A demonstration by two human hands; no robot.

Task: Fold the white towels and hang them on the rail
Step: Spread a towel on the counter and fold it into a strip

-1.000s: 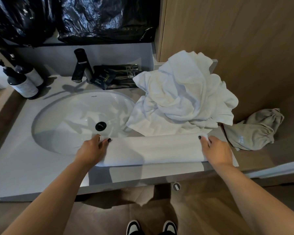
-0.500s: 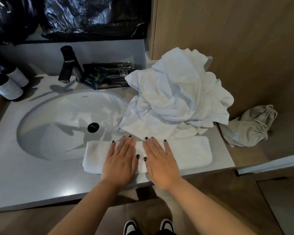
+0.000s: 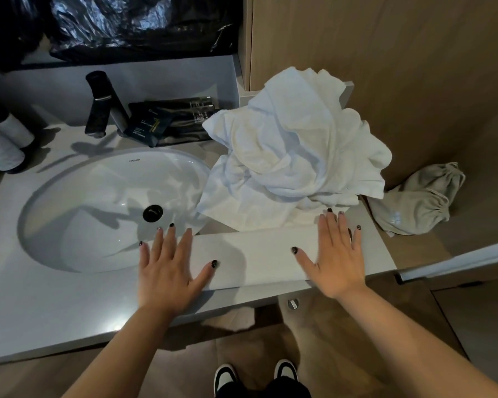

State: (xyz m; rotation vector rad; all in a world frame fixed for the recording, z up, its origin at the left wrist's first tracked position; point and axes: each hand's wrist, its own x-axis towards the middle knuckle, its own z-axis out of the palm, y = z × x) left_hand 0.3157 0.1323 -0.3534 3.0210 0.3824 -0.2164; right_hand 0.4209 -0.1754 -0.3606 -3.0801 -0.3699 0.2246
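Observation:
A white towel, folded into a long flat strip, lies along the front edge of the grey counter. My left hand lies flat on its left end with fingers spread, partly over the basin's rim. My right hand presses flat on its right end. Behind the strip a heap of crumpled white towels rests on the counter against the wooden wall. No rail is in view.
An oval white basin with a black drain is sunk in the counter at left. A black tap, dark sachets and two bottles stand behind it. A beige drawstring bag lies on the wooden shelf at right.
Both hands slid apart from the middle of the folded towel to its two ends, staying flat on it. The view has shifted slightly.

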